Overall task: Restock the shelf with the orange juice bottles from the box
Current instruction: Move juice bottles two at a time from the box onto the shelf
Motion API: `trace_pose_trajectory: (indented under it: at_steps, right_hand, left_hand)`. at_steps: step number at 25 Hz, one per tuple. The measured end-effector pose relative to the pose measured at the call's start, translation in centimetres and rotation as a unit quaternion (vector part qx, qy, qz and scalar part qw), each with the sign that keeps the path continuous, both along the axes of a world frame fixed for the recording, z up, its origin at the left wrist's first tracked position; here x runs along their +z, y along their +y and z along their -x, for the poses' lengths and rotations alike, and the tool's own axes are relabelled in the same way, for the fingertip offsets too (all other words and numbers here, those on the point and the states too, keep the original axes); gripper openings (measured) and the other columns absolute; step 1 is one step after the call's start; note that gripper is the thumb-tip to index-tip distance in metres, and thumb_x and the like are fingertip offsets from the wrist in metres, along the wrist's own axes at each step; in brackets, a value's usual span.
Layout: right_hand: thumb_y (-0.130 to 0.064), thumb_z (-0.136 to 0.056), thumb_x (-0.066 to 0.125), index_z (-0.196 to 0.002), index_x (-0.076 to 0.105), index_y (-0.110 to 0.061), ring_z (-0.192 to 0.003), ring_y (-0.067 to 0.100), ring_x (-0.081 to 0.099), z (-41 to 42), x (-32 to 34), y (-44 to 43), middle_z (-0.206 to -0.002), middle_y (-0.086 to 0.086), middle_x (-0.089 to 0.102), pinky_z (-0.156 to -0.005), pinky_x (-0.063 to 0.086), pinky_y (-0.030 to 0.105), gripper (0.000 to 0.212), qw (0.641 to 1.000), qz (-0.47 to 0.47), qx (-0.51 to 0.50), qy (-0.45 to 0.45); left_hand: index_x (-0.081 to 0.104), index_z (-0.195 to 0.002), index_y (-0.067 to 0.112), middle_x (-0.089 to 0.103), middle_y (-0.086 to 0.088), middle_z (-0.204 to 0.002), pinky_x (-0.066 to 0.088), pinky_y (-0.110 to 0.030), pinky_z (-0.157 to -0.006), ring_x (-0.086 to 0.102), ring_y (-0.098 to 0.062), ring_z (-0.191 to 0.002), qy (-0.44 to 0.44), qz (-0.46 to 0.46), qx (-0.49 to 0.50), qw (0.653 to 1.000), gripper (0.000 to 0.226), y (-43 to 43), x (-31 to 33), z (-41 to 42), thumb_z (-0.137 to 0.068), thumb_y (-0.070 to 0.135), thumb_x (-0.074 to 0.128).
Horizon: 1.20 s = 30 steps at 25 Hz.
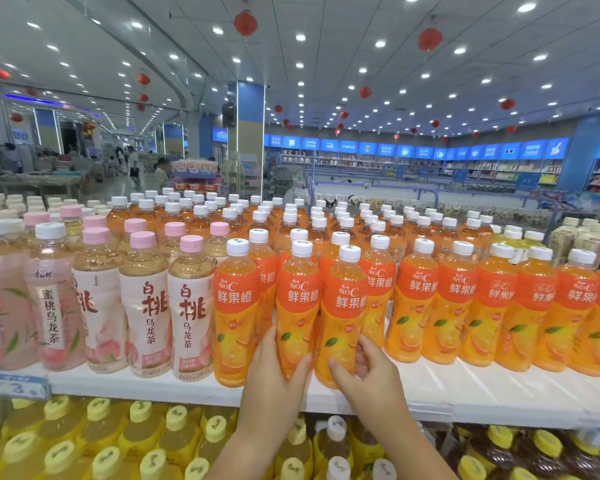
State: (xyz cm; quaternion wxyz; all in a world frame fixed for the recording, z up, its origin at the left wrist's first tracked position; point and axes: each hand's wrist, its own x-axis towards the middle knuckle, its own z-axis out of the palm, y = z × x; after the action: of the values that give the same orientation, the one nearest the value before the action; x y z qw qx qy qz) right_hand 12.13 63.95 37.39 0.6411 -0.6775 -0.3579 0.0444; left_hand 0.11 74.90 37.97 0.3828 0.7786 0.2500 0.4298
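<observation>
Two orange juice bottles with white caps stand at the front of the white top shelf (pixel 174 384). My left hand (pixel 274 372) grips the lower part of the left bottle (pixel 297 299). My right hand (pixel 371 372) grips the base of the right bottle (pixel 349 306). Both bottles are upright, side by side, in a gap in the front row of matching orange juice bottles (pixel 454 306). One more orange bottle (pixel 235 313) stands just left of them. No box is in view.
Peach tea bottles with pink caps (pixel 146 306) fill the shelf to the left. Amber drinks with white caps (pixel 291 223) stand behind. Yellow-capped bottles (pixel 97 441) sit on the shelf below. A blue price tag (pixel 18 386) hangs at the left edge.
</observation>
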Motion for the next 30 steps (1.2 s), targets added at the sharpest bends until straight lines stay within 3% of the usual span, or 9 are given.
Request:
trace_pose_trajectory:
  at_steps: [5, 8, 12, 17, 22, 24, 27, 30]
  right_hand:
    - [-0.021, -0.084, 0.077, -0.113, 0.063, -0.044, -0.106, -0.001, 0.067, 0.0, 0.0, 0.0, -0.113, -0.021, 0.071, -0.092, 0.056, 0.027, 0.039, 1.0, -0.001, 0.0, -0.009]
    - [-0.021, -0.085, 0.077, -0.111, 0.063, -0.045, -0.106, -0.003, 0.066, 0.3, 0.3, 0.0, -0.112, -0.024, 0.071, -0.091, 0.055, 0.023, 0.039, 1.0, 0.001, -0.001, -0.015]
    - [-0.024, -0.084, 0.077, -0.107, 0.061, -0.051, -0.105, -0.003, 0.066, 0.7, 0.4, -0.1, -0.112, -0.023, 0.07, -0.087, 0.054, 0.018, 0.04, 0.999, 0.003, -0.017, -0.034]
    - [-0.023, -0.084, 0.079, -0.106, 0.061, -0.051, -0.104, -0.005, 0.066, 0.9, 0.5, -0.2, -0.112, -0.023, 0.069, -0.081, 0.052, 0.011, 0.04, 0.999, 0.009, -0.02, -0.036]
    - [-0.027, -0.083, 0.079, -0.108, 0.056, -0.056, -0.104, -0.008, 0.064, 0.8, 0.6, -0.3, -0.114, -0.026, 0.067, -0.084, 0.052, 0.011, 0.044, 0.998, 0.02, -0.026, -0.046]
    - [-0.029, -0.082, 0.08, -0.116, 0.057, -0.051, -0.107, -0.006, 0.064, 0.8, 0.5, -0.4, -0.117, -0.024, 0.067, -0.091, 0.053, 0.018, 0.046, 0.999, 0.019, -0.022, -0.037]
    - [-0.039, -0.079, 0.081, -0.141, 0.047, -0.031, -0.124, 0.005, 0.055, 0.7, 0.1, -0.5, -0.135, -0.015, 0.057, -0.103, 0.044, 0.027, 0.072, 0.998, 0.027, -0.042, -0.033]
    - [-0.036, -0.079, 0.082, -0.144, 0.042, -0.027, -0.127, 0.008, 0.051, 1.0, 0.2, -0.5, -0.137, -0.013, 0.053, -0.102, 0.038, 0.026, 0.077, 0.998, 0.012, -0.04, -0.04]
  left_hand:
    - [0.037, -0.15, 0.025, 0.05, 0.016, -0.138, 0.035, -0.016, -0.1, 0.044, 0.001, -0.125, -0.005, 0.005, 0.002, 1.0, 0.068, 0.0, 0.2, -0.1, -0.092, 0.039, 0.069]
    - [0.039, -0.147, 0.027, 0.05, 0.019, -0.132, 0.034, -0.008, -0.096, 0.045, 0.004, -0.12, -0.003, 0.009, 0.006, 1.0, 0.064, -0.3, 0.4, -0.1, -0.092, 0.036, 0.07]
    - [0.037, -0.149, 0.026, 0.045, 0.02, -0.128, 0.036, -0.017, -0.102, 0.041, 0.004, -0.119, -0.01, 0.014, 0.015, 1.0, 0.065, -0.8, 0.7, 0.1, -0.093, 0.034, 0.069]
    - [0.032, -0.154, 0.021, 0.037, 0.021, -0.128, 0.027, -0.013, -0.101, 0.031, 0.007, -0.12, 0.002, 0.016, 0.012, 1.0, 0.065, -1.4, 1.2, 0.2, -0.098, 0.029, 0.063]
    - [0.032, -0.154, 0.024, 0.046, 0.015, -0.141, 0.032, -0.018, -0.108, 0.041, -0.003, -0.132, 0.016, -0.006, 0.026, 1.0, 0.066, -1.6, 1.4, 0.9, -0.097, 0.032, 0.064]
    - [0.036, -0.152, 0.027, 0.046, 0.019, -0.137, 0.035, -0.019, -0.107, 0.042, 0.0, -0.13, 0.019, -0.023, 0.03, 0.999, 0.061, -1.8, 1.1, 2.4, -0.097, 0.029, 0.063]
    - [0.049, -0.14, 0.024, 0.051, 0.02, -0.124, 0.043, -0.021, -0.098, 0.052, -0.004, -0.12, 0.009, -0.04, 0.081, 0.996, 0.046, -1.1, 0.7, 5.8, -0.097, 0.025, 0.063]
    - [0.049, -0.136, 0.02, 0.053, 0.014, -0.12, 0.047, -0.026, -0.094, 0.055, -0.008, -0.114, -0.014, -0.043, 0.148, 0.988, 0.046, 0.9, 0.7, 7.7, -0.094, 0.025, 0.067]
